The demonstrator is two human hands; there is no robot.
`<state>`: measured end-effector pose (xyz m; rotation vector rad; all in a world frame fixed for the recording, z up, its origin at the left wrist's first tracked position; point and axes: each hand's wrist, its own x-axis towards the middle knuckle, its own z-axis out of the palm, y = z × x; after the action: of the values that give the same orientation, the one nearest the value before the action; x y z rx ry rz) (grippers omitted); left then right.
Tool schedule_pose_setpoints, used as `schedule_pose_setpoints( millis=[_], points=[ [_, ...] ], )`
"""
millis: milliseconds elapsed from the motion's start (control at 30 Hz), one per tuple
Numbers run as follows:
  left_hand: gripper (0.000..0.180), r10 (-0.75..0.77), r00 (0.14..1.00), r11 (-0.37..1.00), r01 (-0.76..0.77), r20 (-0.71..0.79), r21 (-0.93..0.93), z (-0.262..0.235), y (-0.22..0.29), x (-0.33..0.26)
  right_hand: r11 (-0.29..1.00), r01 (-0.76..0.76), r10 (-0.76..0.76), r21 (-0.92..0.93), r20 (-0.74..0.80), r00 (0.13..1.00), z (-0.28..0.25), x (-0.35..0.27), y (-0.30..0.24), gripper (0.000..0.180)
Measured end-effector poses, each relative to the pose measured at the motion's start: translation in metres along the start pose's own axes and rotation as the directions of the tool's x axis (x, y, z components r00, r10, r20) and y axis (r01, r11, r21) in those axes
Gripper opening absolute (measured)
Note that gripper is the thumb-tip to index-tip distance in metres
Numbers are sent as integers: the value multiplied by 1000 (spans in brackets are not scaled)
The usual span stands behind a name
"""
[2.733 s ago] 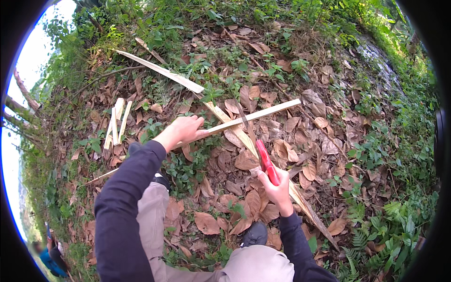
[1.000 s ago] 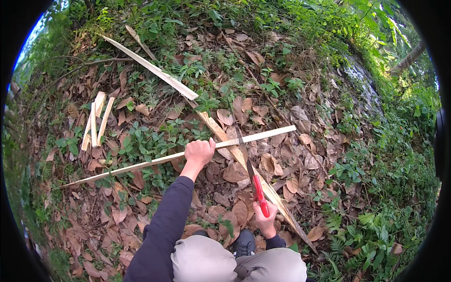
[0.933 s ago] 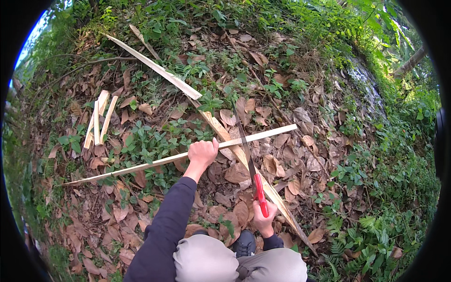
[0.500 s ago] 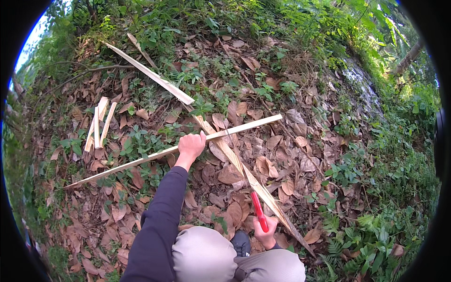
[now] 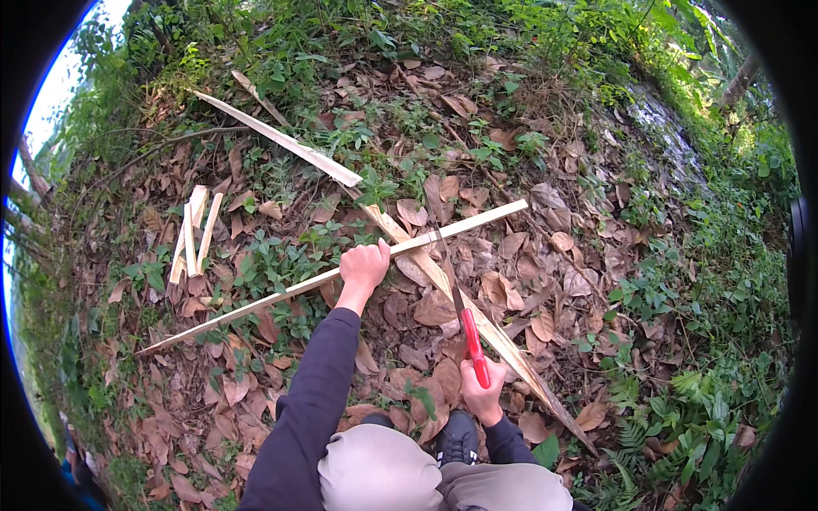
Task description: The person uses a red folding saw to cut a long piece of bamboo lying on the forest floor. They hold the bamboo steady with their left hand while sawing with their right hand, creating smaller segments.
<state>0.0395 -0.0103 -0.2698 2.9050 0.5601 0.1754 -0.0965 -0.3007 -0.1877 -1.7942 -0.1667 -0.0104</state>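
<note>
My left hand (image 5: 364, 267) is closed around a long, thin wooden strip (image 5: 256, 307) that tapers toward the lower left. The strip lies across a second, rougher split piece of wood (image 5: 511, 353) on the ground. In my right hand (image 5: 483, 393) is a hand saw (image 5: 475, 345) by its red handle. Its narrow dark blade points away from me and crosses the strip to the right of my left hand, close to where the two pieces meet. How deep the blade sits in the wood is too small to tell.
Several short wooden pieces (image 5: 194, 234) lie in a small pile at the left. Another pale pointed strip (image 5: 281, 138) rests farther off. Brown dry leaves (image 5: 409, 332) and green plants (image 5: 682, 298) cover the ground. My shoe (image 5: 457, 436) is below the saw.
My right hand has pushed the saw forward, away from me, along the cut line. The left hand keeps its hold on the strip, while the whole view has shifted slightly.
</note>
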Motion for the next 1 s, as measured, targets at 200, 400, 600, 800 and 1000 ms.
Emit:
schedule_pose_setpoints(
  millis=[200,400,600,800,1000],
  points=[
    [58,4,1000,1000,-4,0,5,1,0,-1,999,10,-9,-45,38,999,2,7,11,22],
    [58,4,1000,1000,-4,14,8,4,-2,-1,997,-1,5,-82,50,999,7,9,13,23],
    [60,17,998,1000,-16,60,-18,4,-4,1,984,41,-27,-171,85,996,12,20,8,19],
    [58,25,1000,999,-25,11,-23,5,-4,-1,992,29,-23,-123,56,998,5,14,7,22],
    [57,38,999,999,-39,-36,-34,8,-7,3,980,41,-20,-194,107,994,4,18,10,23]
  ],
)
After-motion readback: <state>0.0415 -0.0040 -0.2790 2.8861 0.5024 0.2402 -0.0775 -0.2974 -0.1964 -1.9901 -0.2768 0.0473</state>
